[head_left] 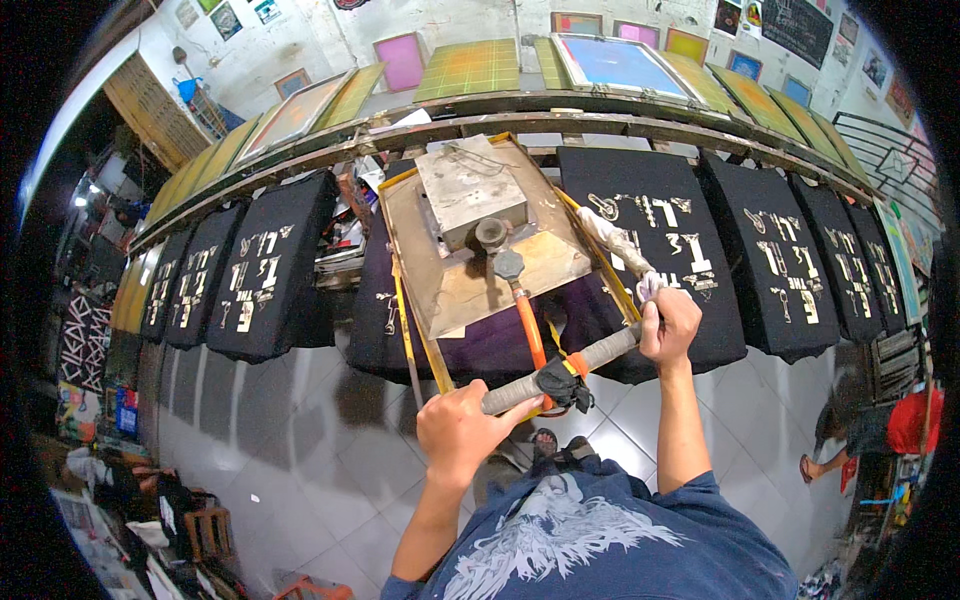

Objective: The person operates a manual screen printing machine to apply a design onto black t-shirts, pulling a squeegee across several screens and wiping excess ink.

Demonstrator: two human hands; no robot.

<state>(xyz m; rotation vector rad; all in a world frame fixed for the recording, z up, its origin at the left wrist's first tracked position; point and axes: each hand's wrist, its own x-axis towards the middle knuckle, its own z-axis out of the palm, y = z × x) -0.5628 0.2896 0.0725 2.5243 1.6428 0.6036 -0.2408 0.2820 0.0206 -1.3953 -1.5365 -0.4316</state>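
Black shirts (655, 240), pale-printed: a row, left to right across the frame's middle band. Heater (485, 215), metal, yellow-edged: upper centre, above one dark shirt; contact cannot be told. Handle (605, 352), grey-wrapped bar: centre, slanting up to the right. Left hand (460, 428): lower centre, curled around the handle's left end. Right hand (671, 326): right of centre, fist closed on its right end. Hose (530, 328), orange: centre, between heater and handle. Valve knob (508, 264), grey: centre, above the hose.
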